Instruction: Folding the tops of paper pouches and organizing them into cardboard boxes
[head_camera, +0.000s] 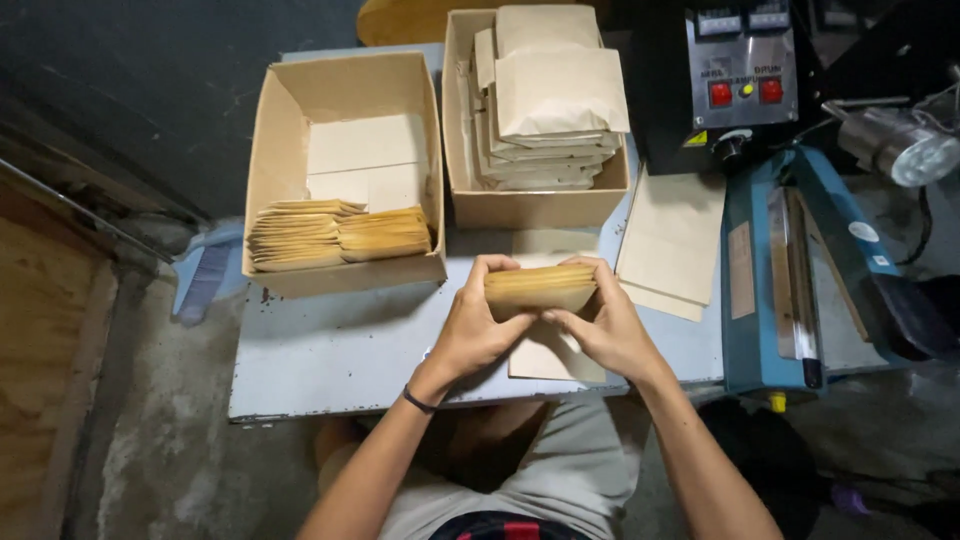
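Near the front edge of the tabletop (330, 360), we hold a stack of brown paper bags (540, 287) between both hands, left hand (478, 325) and right hand (605, 325) closed on its ends, squaring it just above a loose bag (545, 355). We judge this the gathering step. At the back left corner an open box (345, 170) already carries two like bundles (340, 235) along its front wall; setting ours beside them would call for a lift up and leftward. A fuller box (535, 120) stands next to it, a blue sealer (790, 270) at the right edge.
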